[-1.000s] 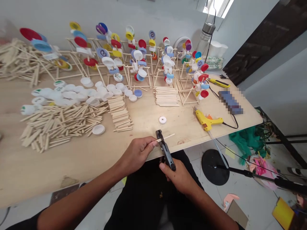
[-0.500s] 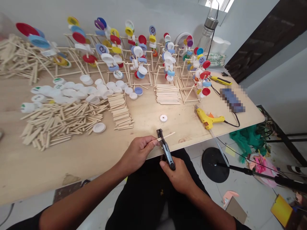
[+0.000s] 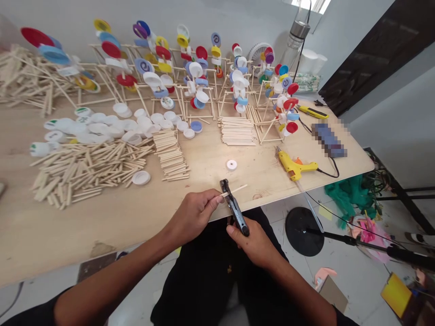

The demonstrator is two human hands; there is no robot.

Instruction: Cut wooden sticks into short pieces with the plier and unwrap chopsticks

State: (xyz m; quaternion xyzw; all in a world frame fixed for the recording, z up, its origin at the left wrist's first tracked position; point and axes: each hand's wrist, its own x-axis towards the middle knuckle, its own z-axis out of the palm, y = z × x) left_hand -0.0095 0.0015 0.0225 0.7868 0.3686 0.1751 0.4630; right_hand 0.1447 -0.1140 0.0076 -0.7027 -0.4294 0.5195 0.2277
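Between thumb and fingers, my left hand (image 3: pixel 199 213) pinches a thin wooden stick (image 3: pixel 239 188) near the table's front edge. My right hand (image 3: pixel 253 242) is wrapped round the handles of a dark metal cutting tool, like pliers or a multi-tool (image 3: pixel 236 210). The tool's head lies across the stick, just right of my left fingertips, and the stick's free end sticks out to the right. Whether the jaws are fully closed on it I cannot make out. A white bottle cap (image 3: pixel 231 165) with a hole in its middle lies on the table beyond the tool.
A yellow glue gun (image 3: pixel 295 165) lies at the right, near a yellow utility knife (image 3: pixel 312 112). Cut sticks (image 3: pixel 98 170) and white caps (image 3: pixel 98 129) are heaped at the left. A neat stick stack (image 3: pixel 237 131) sits mid-table. Stick frames with colourful cap wheels (image 3: pixel 197 90) line the back.
Hands, stick and tool keep nearly the same pose. The view has shifted very slightly; nothing has been let go or taken up.
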